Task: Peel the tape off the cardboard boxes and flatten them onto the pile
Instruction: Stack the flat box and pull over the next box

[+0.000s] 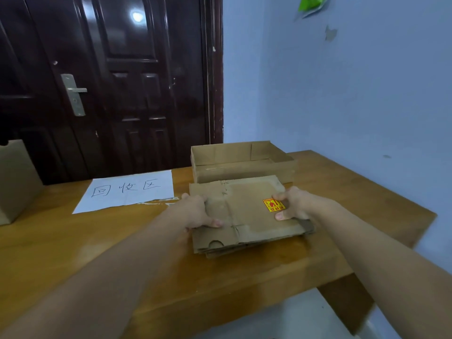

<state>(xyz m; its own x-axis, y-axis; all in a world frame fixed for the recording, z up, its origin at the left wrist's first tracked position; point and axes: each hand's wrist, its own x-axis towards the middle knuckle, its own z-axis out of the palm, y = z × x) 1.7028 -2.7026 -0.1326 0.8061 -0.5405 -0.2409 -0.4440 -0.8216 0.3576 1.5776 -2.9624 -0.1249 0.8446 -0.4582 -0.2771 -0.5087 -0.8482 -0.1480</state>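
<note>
The left hand (195, 211) and the right hand (292, 204) each clamp one side edge of a flattened cardboard box (247, 211), thumbs lying on its top face and the other fingers curled under its edges, out of sight. This flat piece sits on, or is held just above, the pile of flattened cardboard (244, 249) whose layered edges show below and nearer than the fingers; whether it already rests fully on the pile cannot be told. A red and yellow sticker (274, 205) lies just inside the right thumb, partly covered by it. Beyond the fingertips, an open shallow cardboard box (244, 162) stands upright on the wooden table (97, 241), not yet flattened. Off to the far left of the left hand sits a white paper sign (129, 189) with handwritten characters, and further left another cardboard box (14, 182) at the table's edge. The step in hand looks like the laying of one finished box onto the pile. Next, judging from this, both hands should square the piece with the stack, let go, then reach forward past the pile for the open box, find any tape along its seams, peel it and press the walls flat.
</note>
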